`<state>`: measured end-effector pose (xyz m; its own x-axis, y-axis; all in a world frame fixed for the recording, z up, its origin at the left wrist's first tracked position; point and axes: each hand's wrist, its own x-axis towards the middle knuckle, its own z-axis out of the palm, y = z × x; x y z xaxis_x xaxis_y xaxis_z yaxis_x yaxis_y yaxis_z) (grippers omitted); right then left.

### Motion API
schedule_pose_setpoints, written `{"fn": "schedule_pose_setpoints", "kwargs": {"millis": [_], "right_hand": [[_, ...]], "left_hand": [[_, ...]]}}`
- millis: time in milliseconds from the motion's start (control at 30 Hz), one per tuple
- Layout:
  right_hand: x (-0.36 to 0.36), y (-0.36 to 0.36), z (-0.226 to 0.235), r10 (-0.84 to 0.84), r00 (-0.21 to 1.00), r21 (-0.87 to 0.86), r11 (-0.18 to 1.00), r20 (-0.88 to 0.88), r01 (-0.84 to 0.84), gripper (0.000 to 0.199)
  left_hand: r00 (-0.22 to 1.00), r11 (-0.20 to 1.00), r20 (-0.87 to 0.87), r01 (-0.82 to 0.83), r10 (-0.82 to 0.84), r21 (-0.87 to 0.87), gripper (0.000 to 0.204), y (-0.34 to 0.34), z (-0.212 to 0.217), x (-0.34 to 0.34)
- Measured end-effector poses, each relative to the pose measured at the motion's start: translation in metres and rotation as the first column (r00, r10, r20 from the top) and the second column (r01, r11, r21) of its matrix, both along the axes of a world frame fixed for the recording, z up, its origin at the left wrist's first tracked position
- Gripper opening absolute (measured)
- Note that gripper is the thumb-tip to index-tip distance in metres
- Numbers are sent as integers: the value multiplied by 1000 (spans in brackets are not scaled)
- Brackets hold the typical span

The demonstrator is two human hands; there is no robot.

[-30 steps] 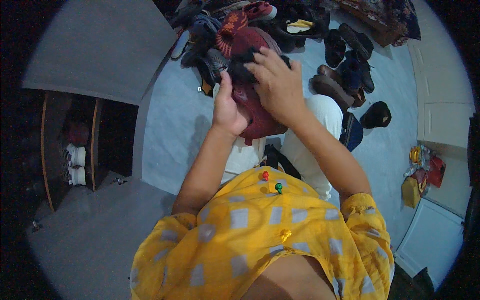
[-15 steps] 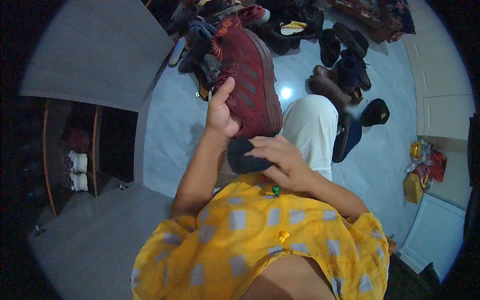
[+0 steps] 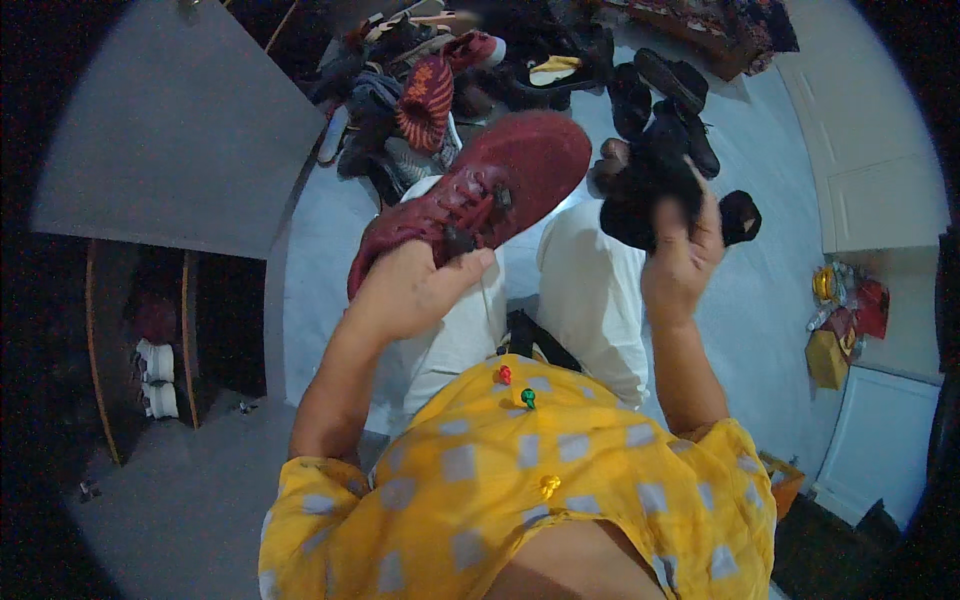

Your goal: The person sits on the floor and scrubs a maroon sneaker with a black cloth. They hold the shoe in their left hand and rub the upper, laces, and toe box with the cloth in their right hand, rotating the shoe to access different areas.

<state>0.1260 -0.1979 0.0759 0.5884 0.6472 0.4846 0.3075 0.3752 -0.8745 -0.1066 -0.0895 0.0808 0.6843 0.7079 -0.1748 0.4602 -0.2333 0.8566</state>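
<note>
right grip just swung up and out to the side, clutching some dark floppy-looking thing. left grip, back up, holds the red shoe heel-end.

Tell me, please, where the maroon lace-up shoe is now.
In the head view, the maroon lace-up shoe is above and just left of centre, held in the left hand, below and right of the red-and-orange patterned shoe.

No lettering, number or sign can be read: none on the maroon lace-up shoe with a rounded toe at upper centre; the small red bag at far right is too small to tell.
</note>
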Motion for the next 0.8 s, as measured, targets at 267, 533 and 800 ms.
{"fn": "schedule_pose_setpoints", "kwargs": {"millis": [267,533,800], "right_hand": [[1,24,-37,124,961,-163,983,248,-85,31],[20,41,4,376,610,-394,912,697,-111,38],[-30,58,0,413,340,-398,910,845,-115,20]], "left_hand": [[853,957,-456,154,-254,-244,40,-33,-3,11],[854,764,-355,507,-381,400,23,-53,-58,7],[712,535,-572,694,-408,482,23,-76,-71,20]]}}
